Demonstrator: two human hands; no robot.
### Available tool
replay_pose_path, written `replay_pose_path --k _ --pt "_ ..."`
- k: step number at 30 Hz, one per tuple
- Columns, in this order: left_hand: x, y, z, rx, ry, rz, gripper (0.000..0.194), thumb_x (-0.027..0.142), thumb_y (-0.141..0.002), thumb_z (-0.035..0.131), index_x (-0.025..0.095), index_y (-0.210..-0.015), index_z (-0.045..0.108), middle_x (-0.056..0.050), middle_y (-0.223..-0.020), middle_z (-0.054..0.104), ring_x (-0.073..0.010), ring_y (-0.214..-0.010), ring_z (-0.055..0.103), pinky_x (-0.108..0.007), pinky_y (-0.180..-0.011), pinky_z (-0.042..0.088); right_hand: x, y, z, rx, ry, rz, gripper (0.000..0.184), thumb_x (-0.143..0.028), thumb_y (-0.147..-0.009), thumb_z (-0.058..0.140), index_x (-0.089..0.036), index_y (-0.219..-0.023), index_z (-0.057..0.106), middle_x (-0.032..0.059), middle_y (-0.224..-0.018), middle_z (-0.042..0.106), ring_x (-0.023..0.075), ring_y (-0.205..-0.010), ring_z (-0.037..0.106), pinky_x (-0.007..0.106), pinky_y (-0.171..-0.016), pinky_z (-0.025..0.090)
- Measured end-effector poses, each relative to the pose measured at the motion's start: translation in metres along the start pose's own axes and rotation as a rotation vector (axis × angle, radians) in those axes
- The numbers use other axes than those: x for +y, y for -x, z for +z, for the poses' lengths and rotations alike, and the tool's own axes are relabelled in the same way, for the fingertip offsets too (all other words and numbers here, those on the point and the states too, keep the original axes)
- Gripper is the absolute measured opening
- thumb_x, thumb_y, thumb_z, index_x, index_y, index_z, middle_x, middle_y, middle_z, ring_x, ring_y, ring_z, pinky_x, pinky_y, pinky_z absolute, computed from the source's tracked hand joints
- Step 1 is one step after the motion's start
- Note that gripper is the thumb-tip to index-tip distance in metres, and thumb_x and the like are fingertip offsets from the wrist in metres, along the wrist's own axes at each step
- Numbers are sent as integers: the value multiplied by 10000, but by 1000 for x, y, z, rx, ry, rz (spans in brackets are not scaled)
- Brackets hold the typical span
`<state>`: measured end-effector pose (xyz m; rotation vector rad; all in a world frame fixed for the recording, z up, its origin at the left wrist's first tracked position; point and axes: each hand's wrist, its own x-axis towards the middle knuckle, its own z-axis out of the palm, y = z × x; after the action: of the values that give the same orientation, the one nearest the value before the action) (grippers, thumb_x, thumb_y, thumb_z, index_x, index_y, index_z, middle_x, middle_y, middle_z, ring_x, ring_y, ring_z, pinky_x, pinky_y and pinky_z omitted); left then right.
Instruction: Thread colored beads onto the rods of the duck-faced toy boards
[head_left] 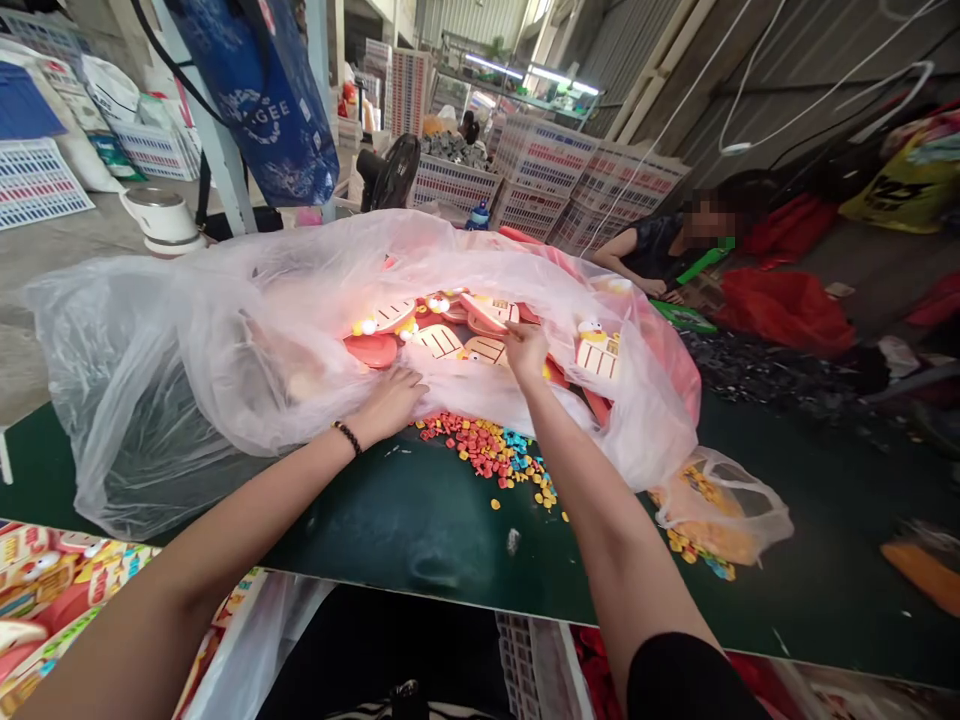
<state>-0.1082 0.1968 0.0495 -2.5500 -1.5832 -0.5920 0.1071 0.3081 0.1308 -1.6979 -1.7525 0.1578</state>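
A large clear plastic bag (247, 350) lies on the green table, its mouth facing me. Inside are several red and cream plastic toy pieces (439, 342) with cartoon eyes and yellow beaks. My left hand (390, 402) lies on the bag's lower lip, fingers stretched out and apart. Reaching into the mouth, my right hand (527, 350) has its fingers closed at the edge of a red and cream toy piece (491, 312); its fingertips are partly hidden. Small red, yellow and blue plastic bits (487, 450) are spread on the table below the bag.
A small clear bag of orange bits (712, 510) lies to the right on the green table (420, 540). Dark pieces (795, 390) cover the far right, where another person (667, 250) sits. Behind stand a black fan (390, 170), a white kettle (161, 220) and stacked crates (536, 165).
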Motion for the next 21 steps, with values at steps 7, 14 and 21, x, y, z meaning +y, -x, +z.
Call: replay_pose_path --k 7,14,21 --pt "38 69 -31 436 351 -170 1174 524 -776 676 180 -1459 -213 -276 -1555 79 -325 -1433 230 -490 -1057 409 27 78 -70 -324 -757 -202 209 -395 -688 767 -272 -857 763 25 -936 715 189 -864 660 379 -806 540" --pt "94 160 -37 256 442 356 509 214 -952 419 267 -1450 326 -64 -1270 629 -192 -1219 554 -348 -974 507 55 203 -55 -519 -643 -231 237 -451 -840 640 -272 -948 751 54 -919 712 180 -844 676 332 -762 562" --pt "143 160 1 112 104 334 331 253 -939 470 202 -1251 567 -52 -1265 628 -227 -1176 554 -421 -1097 329 92 212 -22 -288 -36 -203 187 -183 -864 542 -212 -846 726 104 -922 701 240 -869 663 384 -781 555"
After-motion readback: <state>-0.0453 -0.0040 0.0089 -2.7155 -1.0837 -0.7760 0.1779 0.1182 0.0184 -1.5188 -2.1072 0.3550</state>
